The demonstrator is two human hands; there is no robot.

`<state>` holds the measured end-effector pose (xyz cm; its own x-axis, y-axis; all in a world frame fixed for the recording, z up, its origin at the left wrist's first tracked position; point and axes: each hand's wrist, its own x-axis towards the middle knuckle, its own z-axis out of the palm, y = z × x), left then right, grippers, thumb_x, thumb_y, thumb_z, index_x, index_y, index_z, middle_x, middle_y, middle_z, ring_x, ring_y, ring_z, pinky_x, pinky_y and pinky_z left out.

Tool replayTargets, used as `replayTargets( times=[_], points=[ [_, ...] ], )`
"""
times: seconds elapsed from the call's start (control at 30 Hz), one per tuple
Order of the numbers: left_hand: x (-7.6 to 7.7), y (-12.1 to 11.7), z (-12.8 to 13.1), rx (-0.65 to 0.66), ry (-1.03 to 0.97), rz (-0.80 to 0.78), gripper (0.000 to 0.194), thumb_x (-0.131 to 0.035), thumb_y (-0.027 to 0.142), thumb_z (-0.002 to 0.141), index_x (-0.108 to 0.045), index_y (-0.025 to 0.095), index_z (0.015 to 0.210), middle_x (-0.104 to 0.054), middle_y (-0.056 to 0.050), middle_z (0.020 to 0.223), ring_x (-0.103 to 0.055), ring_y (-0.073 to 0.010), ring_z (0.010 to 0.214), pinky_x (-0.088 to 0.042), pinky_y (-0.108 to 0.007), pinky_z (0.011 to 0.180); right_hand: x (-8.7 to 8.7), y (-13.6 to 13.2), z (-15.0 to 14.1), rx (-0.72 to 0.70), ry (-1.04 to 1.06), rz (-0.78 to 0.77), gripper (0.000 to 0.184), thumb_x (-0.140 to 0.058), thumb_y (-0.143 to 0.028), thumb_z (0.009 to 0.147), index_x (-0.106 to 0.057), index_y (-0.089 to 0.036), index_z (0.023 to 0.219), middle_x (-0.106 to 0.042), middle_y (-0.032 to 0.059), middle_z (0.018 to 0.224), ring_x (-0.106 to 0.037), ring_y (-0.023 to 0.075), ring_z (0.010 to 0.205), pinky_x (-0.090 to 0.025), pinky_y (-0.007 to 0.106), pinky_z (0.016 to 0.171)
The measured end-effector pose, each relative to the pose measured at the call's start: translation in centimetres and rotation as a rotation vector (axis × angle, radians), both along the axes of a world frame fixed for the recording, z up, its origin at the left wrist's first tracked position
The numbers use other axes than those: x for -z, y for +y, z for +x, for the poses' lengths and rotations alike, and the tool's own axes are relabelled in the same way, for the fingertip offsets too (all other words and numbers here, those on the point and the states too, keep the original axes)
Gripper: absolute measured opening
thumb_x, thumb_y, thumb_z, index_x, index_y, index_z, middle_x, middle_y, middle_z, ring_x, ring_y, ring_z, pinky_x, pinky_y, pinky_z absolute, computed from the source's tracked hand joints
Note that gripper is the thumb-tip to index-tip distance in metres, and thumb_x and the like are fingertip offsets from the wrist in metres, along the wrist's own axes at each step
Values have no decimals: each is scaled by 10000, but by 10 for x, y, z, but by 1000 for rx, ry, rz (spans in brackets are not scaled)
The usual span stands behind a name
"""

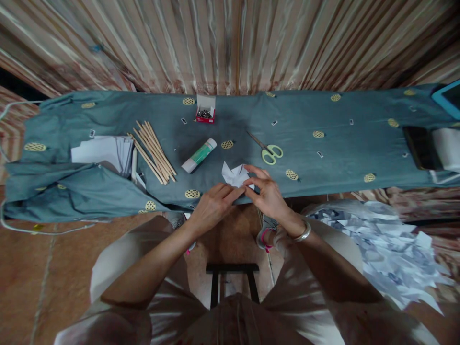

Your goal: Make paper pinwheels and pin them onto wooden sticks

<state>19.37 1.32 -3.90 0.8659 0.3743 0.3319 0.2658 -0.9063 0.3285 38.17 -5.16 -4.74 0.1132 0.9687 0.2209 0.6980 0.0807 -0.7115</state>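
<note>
A folded white paper shape (235,175) lies at the near edge of the grey-blue cloth-covered table (323,120). My left hand (212,206) pinches its near left corner, fingers closed on the paper. My right hand (268,194), with a silver bangle on the wrist, grips the paper's right side with thumb and fingers curled over it. Both hands meet at the paper, just over the table edge.
A glue stick (199,155) lies left of the paper, with wooden sticks (154,151) and a stack of white sheets (104,151) further left. A small red box of pins (205,111) and green-handled scissors (268,149) sit behind. Paper scraps (388,244) pile on the floor at right.
</note>
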Motion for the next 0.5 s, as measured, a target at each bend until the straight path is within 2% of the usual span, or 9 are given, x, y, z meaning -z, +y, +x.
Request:
replayTargets(
  times=[0.17, 0.33, 0.5],
  points=[
    [2, 3, -1, 32, -36, -21, 213, -508, 108, 928, -623, 101, 1107, -682, -97, 1035, -595, -210, 940, -554, -341, 831, -1, 0, -6, 38, -49, 17, 113, -589, -186, 859, -680, -200, 794, -619, 96, 1312, -542, 266, 1211, -450, 476, 1034],
    [8, 5, 0, 13, -62, -105, 225, -515, 108, 927, -646, 139, 1106, -685, -94, 1044, -598, -200, 939, -560, -346, 810, -3, -4, -8, 53, -120, 71, 95, -595, -195, 874, -676, -186, 825, -631, 116, 1278, -539, 266, 1204, -459, 470, 1037],
    [14, 7, 1, 20, -112, -142, 224, -524, 102, 922, -653, 116, 1105, -682, -94, 1016, -591, -199, 929, -552, -326, 785, -6, -7, -8, 48, -161, 92, 120, -570, -211, 892, -671, -191, 830, -633, 113, 1269, -547, 275, 1181, -474, 489, 1017]
  ],
)
